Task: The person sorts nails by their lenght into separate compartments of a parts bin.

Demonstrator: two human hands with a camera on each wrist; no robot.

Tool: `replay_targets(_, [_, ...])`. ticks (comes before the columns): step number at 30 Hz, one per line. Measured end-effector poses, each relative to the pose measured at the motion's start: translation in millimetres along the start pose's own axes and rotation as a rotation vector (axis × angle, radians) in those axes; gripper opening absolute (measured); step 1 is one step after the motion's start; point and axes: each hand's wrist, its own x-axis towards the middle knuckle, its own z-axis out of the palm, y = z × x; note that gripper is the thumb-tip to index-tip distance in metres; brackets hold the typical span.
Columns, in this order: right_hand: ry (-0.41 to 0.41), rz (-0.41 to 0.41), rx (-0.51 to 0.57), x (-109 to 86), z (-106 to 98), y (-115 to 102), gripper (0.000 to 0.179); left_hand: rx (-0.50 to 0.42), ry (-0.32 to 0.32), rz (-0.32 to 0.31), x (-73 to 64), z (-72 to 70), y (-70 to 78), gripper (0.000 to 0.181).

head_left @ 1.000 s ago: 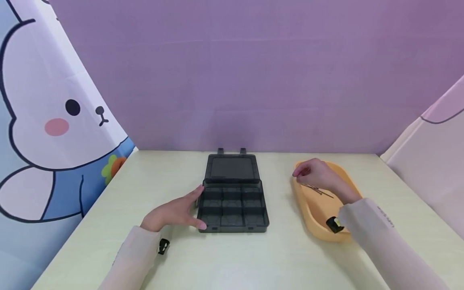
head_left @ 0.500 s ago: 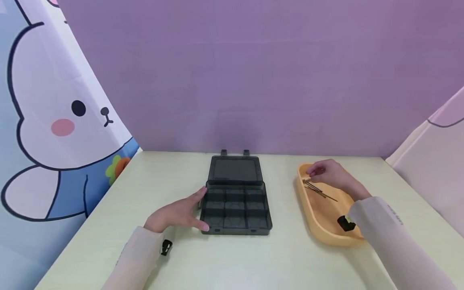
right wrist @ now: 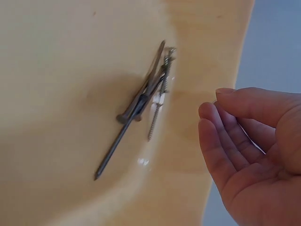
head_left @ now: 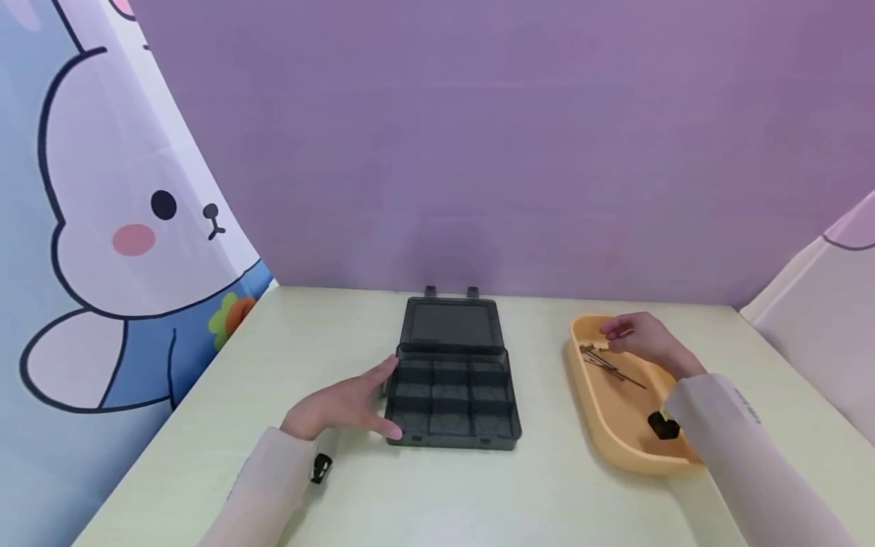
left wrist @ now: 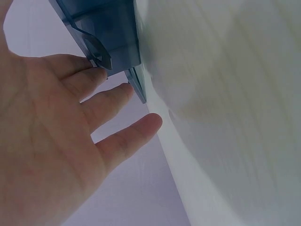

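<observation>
A dark translucent organizer box (head_left: pixel 451 395) with several compartments has its lid (head_left: pixel 453 323) laid back. My left hand (head_left: pixel 349 403) rests against its left side, thumb at the near corner, another fingertip farther up that edge. In the left wrist view the straight, spread fingers reach past a latch (left wrist: pixel 96 49). My right hand (head_left: pixel 645 336) is over an orange tray (head_left: pixel 581 387), to the right of a small pile of nails and screws (head_left: pixel 608 365). In the right wrist view its thumb tip meets a curled finger; whether it pinches something small I cannot tell.
Two latch tabs (head_left: pixel 451 291) stick out beyond the lid's far edge. A purple backdrop (head_left: pixel 437 152) rises behind the pale table (head_left: pixel 328 327). At the left hangs a cloth with a cartoon rabbit (head_left: pixel 130 190).
My right hand has moved right over the tray, away from its left rim, uncovering more of the nails and screws. The left hand stays at the box. The head view has shifted slightly.
</observation>
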Motion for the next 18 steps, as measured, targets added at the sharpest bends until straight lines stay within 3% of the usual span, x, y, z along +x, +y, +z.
replay_targets(4, [-0.007,0.019,-0.009,1.4,1,12,0.037,-0.003,0.000,-0.005,0.4,1.8,0.0,0.118])
replay_targets(18, [0.081,-0.053,-0.163,6.5,10,35,0.033,0.017,0.008,-0.022,0.3,2.7,-0.5,0.119])
